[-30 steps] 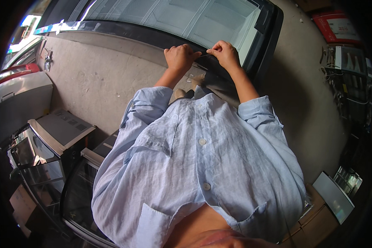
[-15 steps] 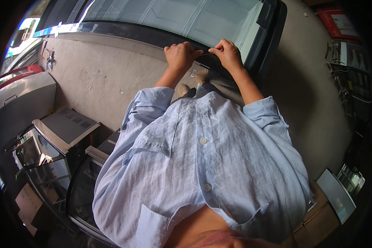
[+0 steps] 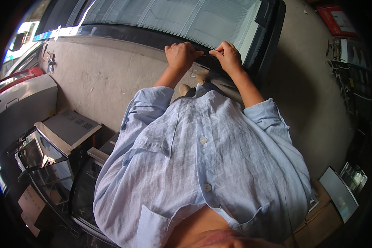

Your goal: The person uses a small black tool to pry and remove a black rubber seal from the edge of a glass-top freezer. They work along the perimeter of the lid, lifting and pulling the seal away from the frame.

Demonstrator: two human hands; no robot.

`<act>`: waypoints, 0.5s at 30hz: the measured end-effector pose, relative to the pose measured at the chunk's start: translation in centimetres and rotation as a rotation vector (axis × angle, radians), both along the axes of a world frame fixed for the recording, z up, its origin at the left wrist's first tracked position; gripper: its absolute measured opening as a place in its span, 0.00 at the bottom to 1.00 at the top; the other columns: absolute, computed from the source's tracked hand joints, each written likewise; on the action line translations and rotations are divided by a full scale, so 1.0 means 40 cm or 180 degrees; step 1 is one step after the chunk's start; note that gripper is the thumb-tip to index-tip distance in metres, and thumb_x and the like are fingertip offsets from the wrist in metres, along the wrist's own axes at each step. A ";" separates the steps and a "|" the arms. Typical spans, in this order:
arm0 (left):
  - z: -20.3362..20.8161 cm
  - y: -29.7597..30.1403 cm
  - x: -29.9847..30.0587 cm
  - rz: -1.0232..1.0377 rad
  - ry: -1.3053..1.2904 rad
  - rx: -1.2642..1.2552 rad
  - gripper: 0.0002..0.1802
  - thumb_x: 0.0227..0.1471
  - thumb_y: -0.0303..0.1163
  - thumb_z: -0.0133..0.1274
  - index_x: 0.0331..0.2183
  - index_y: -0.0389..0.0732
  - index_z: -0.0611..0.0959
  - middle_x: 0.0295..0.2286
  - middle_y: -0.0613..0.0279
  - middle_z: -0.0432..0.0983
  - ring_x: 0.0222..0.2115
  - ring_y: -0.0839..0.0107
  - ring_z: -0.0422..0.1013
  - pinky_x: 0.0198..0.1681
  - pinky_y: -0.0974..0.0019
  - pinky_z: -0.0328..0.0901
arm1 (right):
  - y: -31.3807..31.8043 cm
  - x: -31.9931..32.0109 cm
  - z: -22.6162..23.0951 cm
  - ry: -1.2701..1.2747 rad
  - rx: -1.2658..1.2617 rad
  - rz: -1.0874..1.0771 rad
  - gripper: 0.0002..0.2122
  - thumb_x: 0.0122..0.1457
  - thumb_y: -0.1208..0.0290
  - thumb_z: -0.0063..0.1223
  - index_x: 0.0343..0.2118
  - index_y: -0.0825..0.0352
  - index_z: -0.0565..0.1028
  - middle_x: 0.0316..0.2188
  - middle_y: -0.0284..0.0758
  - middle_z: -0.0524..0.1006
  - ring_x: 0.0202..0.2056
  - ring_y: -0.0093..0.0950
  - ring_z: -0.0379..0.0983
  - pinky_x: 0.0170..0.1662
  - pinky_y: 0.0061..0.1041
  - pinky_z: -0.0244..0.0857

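My left hand [image 3: 180, 55] is closed, thumb and fingers pressed together with the thumb pointing right. Facing it across a small gap, my right hand [image 3: 229, 57] is pinched too. Whatever lies between the fingertips is too thin and dark to make out. Both hands are over the near black edge of a large glass-topped cabinet [image 3: 190, 18], whose pane has a dotted border. Its dark frame [image 3: 132, 34] runs behind my fingers; I cannot tell whether they touch it.
A concrete floor [image 3: 99, 70] lies between me and the cabinet. To the left stand a white chest-like appliance [image 3: 27, 97] and a grey metal box [image 3: 72, 128]. At the right are a red box [image 3: 339, 20], dark racks [image 3: 355, 70], a flat panel [image 3: 339, 194] and a brown carton [image 3: 318, 221].
The thin pale strand seen between my fingertips half a second ago no longer shows. My hands have hardly moved, and both remain pinched.
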State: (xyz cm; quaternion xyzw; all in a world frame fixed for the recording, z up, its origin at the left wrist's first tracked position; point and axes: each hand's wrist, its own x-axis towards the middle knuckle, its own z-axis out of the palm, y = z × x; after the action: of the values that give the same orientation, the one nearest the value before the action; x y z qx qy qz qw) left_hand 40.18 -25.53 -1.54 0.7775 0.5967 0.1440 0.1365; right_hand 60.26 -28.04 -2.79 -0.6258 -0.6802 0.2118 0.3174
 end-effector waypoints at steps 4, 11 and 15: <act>0.001 -0.001 0.006 -0.0020 -0.0007 -0.0066 0.24 0.40 0.60 0.62 0.20 0.48 0.83 0.19 0.67 0.79 0.27 0.62 0.76 0.35 0.55 0.60 | -0.011 0.003 -0.003 0.0050 -0.0038 -0.0053 0.15 0.47 0.65 0.68 0.25 0.67 0.70 0.24 0.37 0.74 0.28 0.35 0.73 0.32 0.34 0.68; 0.006 -0.004 0.016 -0.0077 0.0028 -0.0153 0.23 0.40 0.59 0.62 0.20 0.48 0.83 0.20 0.67 0.79 0.28 0.62 0.76 0.36 0.54 0.60 | -0.035 0.008 -0.009 -0.0031 0.0020 -0.0141 0.15 0.48 0.65 0.67 0.26 0.67 0.70 0.24 0.37 0.74 0.27 0.35 0.73 0.32 0.34 0.68; 0.000 -0.007 0.020 -0.0131 -0.0001 -0.0179 0.22 0.41 0.58 0.61 0.20 0.48 0.82 0.21 0.67 0.79 0.29 0.62 0.76 0.37 0.54 0.59 | -0.050 0.010 -0.009 0.0042 -0.0031 -0.0231 0.15 0.48 0.65 0.67 0.26 0.67 0.70 0.24 0.37 0.74 0.27 0.35 0.72 0.32 0.34 0.68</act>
State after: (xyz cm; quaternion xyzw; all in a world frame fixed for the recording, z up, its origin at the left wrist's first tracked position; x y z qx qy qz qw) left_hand 40.99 -25.79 -1.53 0.7855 0.5844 0.1245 0.1613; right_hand 60.65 -30.05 -3.14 -0.6502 -0.6540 0.2076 0.3262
